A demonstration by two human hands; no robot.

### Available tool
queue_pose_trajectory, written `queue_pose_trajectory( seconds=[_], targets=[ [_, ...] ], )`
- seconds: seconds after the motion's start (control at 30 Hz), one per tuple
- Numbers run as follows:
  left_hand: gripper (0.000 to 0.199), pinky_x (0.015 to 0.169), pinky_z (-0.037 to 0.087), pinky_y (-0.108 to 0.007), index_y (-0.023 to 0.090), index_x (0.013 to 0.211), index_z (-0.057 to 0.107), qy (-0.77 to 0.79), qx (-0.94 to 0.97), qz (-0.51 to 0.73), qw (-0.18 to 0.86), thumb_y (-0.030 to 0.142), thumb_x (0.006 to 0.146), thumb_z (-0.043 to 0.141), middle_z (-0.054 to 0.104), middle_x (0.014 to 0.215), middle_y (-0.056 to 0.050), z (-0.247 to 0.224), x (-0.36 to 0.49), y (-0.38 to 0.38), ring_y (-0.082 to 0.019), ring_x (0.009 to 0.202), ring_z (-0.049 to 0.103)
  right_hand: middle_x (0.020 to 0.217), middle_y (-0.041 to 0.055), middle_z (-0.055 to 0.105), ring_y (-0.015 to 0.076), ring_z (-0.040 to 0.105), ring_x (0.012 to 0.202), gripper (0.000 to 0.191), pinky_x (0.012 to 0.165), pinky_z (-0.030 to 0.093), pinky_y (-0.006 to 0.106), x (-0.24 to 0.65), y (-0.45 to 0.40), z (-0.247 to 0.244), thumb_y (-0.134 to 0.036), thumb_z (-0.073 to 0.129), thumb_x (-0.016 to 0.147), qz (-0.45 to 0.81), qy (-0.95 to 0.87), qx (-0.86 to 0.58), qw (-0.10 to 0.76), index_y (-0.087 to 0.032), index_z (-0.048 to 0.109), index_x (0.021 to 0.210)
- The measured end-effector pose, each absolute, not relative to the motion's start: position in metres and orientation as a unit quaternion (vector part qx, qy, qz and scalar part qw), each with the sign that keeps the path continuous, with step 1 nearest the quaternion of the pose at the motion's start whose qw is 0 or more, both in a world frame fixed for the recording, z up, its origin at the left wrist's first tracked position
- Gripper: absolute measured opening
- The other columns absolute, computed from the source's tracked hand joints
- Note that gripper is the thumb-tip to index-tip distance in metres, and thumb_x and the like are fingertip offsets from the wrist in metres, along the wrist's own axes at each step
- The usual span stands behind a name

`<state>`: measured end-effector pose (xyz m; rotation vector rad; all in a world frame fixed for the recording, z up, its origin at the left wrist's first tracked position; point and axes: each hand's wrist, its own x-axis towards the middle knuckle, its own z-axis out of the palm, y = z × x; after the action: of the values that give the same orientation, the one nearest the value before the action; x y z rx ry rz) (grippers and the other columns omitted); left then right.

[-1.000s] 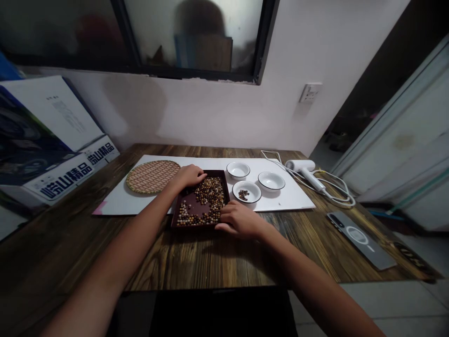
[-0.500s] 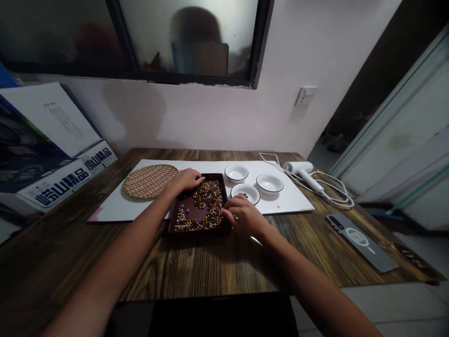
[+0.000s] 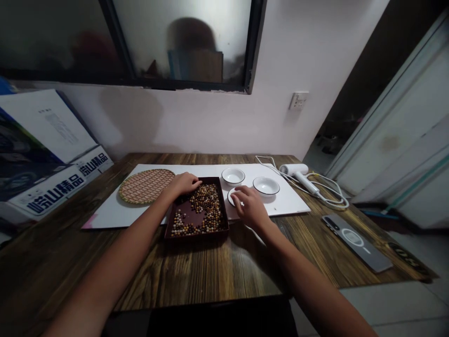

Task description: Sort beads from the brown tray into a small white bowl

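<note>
A dark maroon tray (image 3: 196,236) holds many small round beads (image 3: 212,206) in brown, black, yellow and cream. My left hand (image 3: 186,182) rests at the tray's far left corner, fingers curled over the rim. Over the nearest of three white bowls, my right hand (image 3: 251,206) is bent with thumb and fingertips close together. What lies between those fingertips is too small to make out. This near bowl (image 3: 230,199) is mostly covered by the hand. Behind it are a second white bowl (image 3: 233,176) and a third white bowl (image 3: 266,186), both dark-rimmed.
A round woven mat (image 3: 145,186) lies left of the tray on a white board (image 3: 112,216). To the right are a white hair dryer (image 3: 300,175) with its coiled cord and a grey phone (image 3: 358,242). Printed boxes (image 3: 59,180) stand at the left, against the wall.
My right hand has moved from beside the tray's right edge, up and right, over the near bowl. My left hand stays on the tray. The camera view has shifted slightly.
</note>
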<state>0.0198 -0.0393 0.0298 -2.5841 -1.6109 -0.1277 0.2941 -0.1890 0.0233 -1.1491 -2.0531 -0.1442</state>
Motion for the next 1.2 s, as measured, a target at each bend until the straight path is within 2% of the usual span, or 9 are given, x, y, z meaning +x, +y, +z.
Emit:
queue_pose_trajectory(
  seconds=[0.1, 0.2, 0.27, 0.37, 0.67, 0.83, 1.0, 1.2],
  targets=[
    [0.048, 0.069, 0.041, -0.03, 0.023, 0.085, 0.078, -0.527, -0.847, -0.047, 0.044, 0.052, 0.095, 0.042, 0.077, 0.09, -0.01, 0.03, 0.02, -0.04, -0.023, 0.082, 0.067, 0.112, 0.0098, 0.07, 0.0219, 0.06, 0.101, 0.027, 0.094, 0.039, 0.039, 0.285, -0.201, 0.029, -0.034, 0.048, 0.104, -0.012, -0.867, -0.353, 0.353, -0.019, 0.071, 0.101],
    [0.047, 0.07, 0.041, -0.03, 0.024, 0.088, 0.079, -0.527, -0.847, -0.053, 0.044, 0.052, 0.095, 0.042, 0.077, 0.091, -0.01, 0.03, 0.02, -0.041, -0.023, 0.083, 0.068, 0.105, 0.0063, 0.071, 0.0208, 0.059, 0.101, 0.03, 0.099, 0.034, 0.04, 0.275, -0.209, 0.031, -0.041, 0.049, 0.104, 0.034, -0.926, -0.271, 0.261, -0.021, 0.071, 0.098],
    [0.047, 0.07, 0.042, -0.03, 0.024, 0.089, 0.079, -0.528, -0.847, -0.053, 0.043, 0.052, 0.095, 0.043, 0.077, 0.091, -0.01, 0.031, 0.021, -0.041, -0.023, 0.084, 0.068, 0.097, 0.0049, 0.072, 0.0205, 0.058, 0.1, 0.036, 0.102, 0.029, 0.042, 0.271, -0.21, 0.027, -0.046, 0.048, 0.105, 0.048, -0.944, -0.252, 0.206, -0.021, 0.071, 0.092],
    [0.048, 0.07, 0.042, -0.031, 0.024, 0.088, 0.08, -0.529, -0.846, -0.051, 0.038, 0.052, 0.095, 0.042, 0.077, 0.091, -0.01, 0.031, 0.021, -0.041, -0.023, 0.084, 0.068, 0.087, 0.0038, 0.071, 0.0196, 0.058, 0.094, 0.045, 0.101, 0.027, 0.043, 0.267, -0.209, 0.02, -0.05, 0.046, 0.105, 0.056, -0.946, -0.272, 0.166, -0.019, 0.07, 0.084],
    [0.046, 0.071, 0.043, -0.03, 0.024, 0.087, 0.079, -0.528, -0.847, -0.057, 0.042, 0.053, 0.095, 0.043, 0.077, 0.092, -0.01, 0.029, 0.02, -0.039, -0.024, 0.085, 0.068, 0.088, 0.004, 0.075, 0.0184, 0.061, 0.09, 0.041, 0.099, 0.028, 0.04, 0.262, -0.208, 0.017, -0.046, 0.048, 0.105, 0.058, -0.948, -0.274, 0.151, -0.017, 0.074, 0.091],
    [0.049, 0.069, 0.042, -0.031, 0.023, 0.085, 0.078, -0.525, -0.848, -0.052, 0.049, 0.054, 0.095, 0.042, 0.077, 0.092, -0.01, 0.028, 0.02, -0.038, -0.024, 0.084, 0.068, 0.083, 0.0034, 0.074, 0.017, 0.06, 0.08, 0.043, 0.089, 0.033, 0.037, 0.26, -0.208, 0.015, -0.046, 0.048, 0.105, 0.035, -0.951, -0.272, 0.143, -0.017, 0.071, 0.085],
    [0.049, 0.072, 0.044, -0.032, 0.023, 0.085, 0.079, -0.527, -0.848, -0.045, 0.046, 0.053, 0.095, 0.041, 0.077, 0.093, -0.011, 0.029, 0.021, -0.039, -0.025, 0.087, 0.068, 0.081, 0.0032, 0.072, 0.0165, 0.061, 0.077, 0.044, 0.083, 0.032, 0.035, 0.26, -0.204, 0.008, -0.051, 0.054, 0.101, 0.015, -0.956, -0.258, 0.139, -0.016, 0.067, 0.08],
    [0.048, 0.069, 0.043, -0.031, 0.023, 0.084, 0.078, -0.528, -0.847, -0.046, 0.048, 0.053, 0.095, 0.041, 0.077, 0.09, -0.01, 0.03, 0.021, -0.04, -0.024, 0.083, 0.068, 0.084, 0.0033, 0.071, 0.0168, 0.062, 0.081, 0.042, 0.084, 0.033, 0.034, 0.263, -0.199, 0.002, -0.056, 0.059, 0.096, 0.036, -0.96, -0.24, 0.142, -0.016, 0.068, 0.087]
  ],
)
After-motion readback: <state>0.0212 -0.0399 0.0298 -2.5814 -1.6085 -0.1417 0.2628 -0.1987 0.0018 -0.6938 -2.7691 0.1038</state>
